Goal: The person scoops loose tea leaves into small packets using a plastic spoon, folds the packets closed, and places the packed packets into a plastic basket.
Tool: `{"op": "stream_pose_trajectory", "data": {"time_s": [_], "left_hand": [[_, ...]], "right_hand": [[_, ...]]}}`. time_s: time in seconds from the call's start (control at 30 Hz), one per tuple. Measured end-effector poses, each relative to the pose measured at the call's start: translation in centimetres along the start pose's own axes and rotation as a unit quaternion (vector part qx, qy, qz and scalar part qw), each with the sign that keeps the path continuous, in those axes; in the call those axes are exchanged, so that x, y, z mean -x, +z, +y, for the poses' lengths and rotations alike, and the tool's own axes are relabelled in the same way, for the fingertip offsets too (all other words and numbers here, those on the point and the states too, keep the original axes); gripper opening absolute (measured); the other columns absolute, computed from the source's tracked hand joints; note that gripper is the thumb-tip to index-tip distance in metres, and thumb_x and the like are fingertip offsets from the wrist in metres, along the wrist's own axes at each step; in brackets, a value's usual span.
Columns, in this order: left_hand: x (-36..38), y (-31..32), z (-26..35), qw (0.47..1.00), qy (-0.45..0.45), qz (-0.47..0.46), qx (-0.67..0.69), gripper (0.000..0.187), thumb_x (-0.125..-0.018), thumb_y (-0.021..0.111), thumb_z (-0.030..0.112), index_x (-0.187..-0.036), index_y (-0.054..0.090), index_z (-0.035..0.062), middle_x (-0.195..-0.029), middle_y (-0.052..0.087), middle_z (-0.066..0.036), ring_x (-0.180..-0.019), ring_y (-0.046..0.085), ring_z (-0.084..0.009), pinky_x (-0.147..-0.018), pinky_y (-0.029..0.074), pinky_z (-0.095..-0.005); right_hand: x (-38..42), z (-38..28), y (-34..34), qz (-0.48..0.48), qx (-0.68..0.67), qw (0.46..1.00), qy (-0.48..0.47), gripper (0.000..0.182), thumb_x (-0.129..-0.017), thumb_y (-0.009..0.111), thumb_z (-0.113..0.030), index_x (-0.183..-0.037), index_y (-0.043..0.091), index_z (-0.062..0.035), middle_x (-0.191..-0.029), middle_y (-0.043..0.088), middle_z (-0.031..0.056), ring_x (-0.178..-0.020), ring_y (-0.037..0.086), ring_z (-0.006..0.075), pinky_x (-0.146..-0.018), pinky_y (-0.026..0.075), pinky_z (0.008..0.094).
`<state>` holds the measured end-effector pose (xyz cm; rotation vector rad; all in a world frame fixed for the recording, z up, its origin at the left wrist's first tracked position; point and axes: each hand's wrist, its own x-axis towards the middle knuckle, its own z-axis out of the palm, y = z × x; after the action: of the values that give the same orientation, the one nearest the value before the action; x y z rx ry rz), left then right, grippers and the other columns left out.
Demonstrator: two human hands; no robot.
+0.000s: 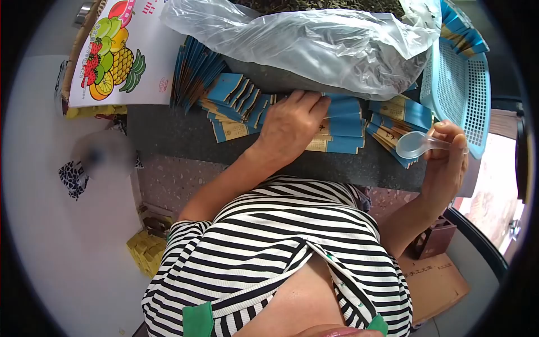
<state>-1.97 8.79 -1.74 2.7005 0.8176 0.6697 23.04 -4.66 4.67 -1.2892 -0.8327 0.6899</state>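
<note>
My left hand [293, 124] rests palm down on a spread of blue and tan paper packets [343, 124], its fingers bent over their upper part; whether it grips one is hidden. A clear plastic spoon [412, 145] is pinched by its handle in my right hand [449, 151], the bowl pointing left above a fanned stack of packets [393, 124]. More packets [233, 104] lie overlapped left of my left hand, beside a dense fan of them [193, 73]. Behind both hands lies a large clear plastic bag [331, 50] with dark dried leaves [331, 7] at its opening.
A light blue perforated basket [477, 95] stands at the right edge of the dark table [185, 135], with packets [460, 31] at its top. A white carton with printed fruit [149, 33] is at the left. Below are a cardboard box [432, 283] and a yellow package [145, 251].
</note>
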Motion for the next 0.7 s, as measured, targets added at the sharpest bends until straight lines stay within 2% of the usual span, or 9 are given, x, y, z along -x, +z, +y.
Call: {"op": "stream_pose_trajectory", "data": {"time_s": [0.17, 0.27, 0.37, 0.4, 0.53, 0.6, 0.7], "left_hand": [[-0.2, -0.5, 0.3, 1.0, -0.004, -0.022, 0.01, 0.028, -0.076, 0.077, 0.013, -0.101, 0.07, 0.0017, -0.107, 0.068, -0.011, -0.093, 0.067, -0.0274, -0.078, 0.057, -0.0362], [-0.2, -0.6, 0.3, 0.999, -0.001, -0.04, -0.001, 0.026, -0.077, 0.076, 0.012, -0.1, 0.069, 0.0019, -0.106, 0.068, -0.012, -0.092, 0.067, -0.0276, -0.077, 0.058, -0.0361], [-0.2, -0.2, -0.4, 0.998, 0.034, -0.033, -0.03, 0.023, -0.077, 0.073, 0.01, -0.098, 0.068, 0.0017, -0.103, 0.068, -0.011, -0.091, 0.067, -0.0275, -0.075, 0.058, -0.0356], [-0.2, -0.1, -0.3, 0.998, 0.037, -0.033, -0.03, 0.023, -0.077, 0.073, 0.01, -0.098, 0.068, 0.0017, -0.103, 0.068, -0.011, -0.091, 0.067, -0.0275, -0.075, 0.058, -0.0356], [-0.2, 0.3, 0.4, 0.999, 0.002, -0.017, -0.049, 0.016, -0.077, 0.07, 0.007, -0.091, 0.068, 0.0019, -0.101, 0.068, -0.009, -0.089, 0.068, -0.028, -0.072, 0.057, -0.0361], [-0.1, 0.0, 0.9, 0.998, -0.011, -0.026, -0.061, 0.013, -0.076, 0.07, 0.006, -0.089, 0.068, 0.0022, -0.1, 0.068, -0.009, -0.088, 0.068, -0.028, -0.071, 0.057, -0.0366], [0.0, -1.4, 1.2, 0.999, -0.005, 0.022, -0.035, 0.011, -0.076, 0.071, 0.002, -0.086, 0.067, 0.0028, -0.098, 0.068, -0.007, -0.084, 0.067, -0.0276, -0.068, 0.056, -0.0348]], "right_hand": [[1.3, 0.3, -0.5, 0.032, 0.012, 0.999, 0.019, 0.048, -0.106, 0.049, -0.041, -0.106, 0.066, 0.0035, -0.075, 0.055, 0.0059, -0.063, 0.052, 0.0102, -0.058, 0.039, 0.022], [1.9, 0.3, -0.2, 0.016, -0.009, 0.999, 0.034, 0.048, -0.107, 0.049, -0.041, -0.106, 0.066, 0.003, -0.074, 0.055, 0.0054, -0.063, 0.052, 0.0094, -0.058, 0.037, 0.0213], [2.2, 0.2, 0.2, 0.035, -0.006, 0.999, 0.034, 0.048, -0.107, 0.049, -0.042, -0.105, 0.067, 0.0028, -0.073, 0.054, 0.0045, -0.063, 0.051, 0.0093, -0.059, 0.037, 0.0205], [2.3, 0.2, 0.0, 0.027, -0.02, 0.999, 0.033, 0.045, -0.107, 0.05, -0.039, -0.104, 0.066, 0.0031, -0.08, 0.056, 0.0056, -0.065, 0.052, 0.0098, -0.06, 0.038, 0.021], [2.5, 0.5, -0.1, 0.036, -0.046, 0.998, 0.015, 0.039, -0.107, 0.051, -0.033, -0.104, 0.066, 0.0034, -0.09, 0.058, 0.0066, -0.068, 0.054, 0.0103, -0.062, 0.041, 0.022], [2.7, 0.8, -0.8, -0.013, -0.066, 0.998, 0.004, 0.034, -0.106, 0.053, -0.028, -0.105, 0.065, 0.0037, -0.099, 0.058, 0.0071, -0.07, 0.055, 0.0109, -0.064, 0.043, 0.0229], [3.2, 0.2, -0.3, 0.033, -0.056, 0.998, -0.004, 0.031, -0.106, 0.053, -0.026, -0.107, 0.063, 0.0031, -0.095, 0.059, 0.0069, -0.071, 0.055, 0.0113, -0.065, 0.043, 0.023]]}}
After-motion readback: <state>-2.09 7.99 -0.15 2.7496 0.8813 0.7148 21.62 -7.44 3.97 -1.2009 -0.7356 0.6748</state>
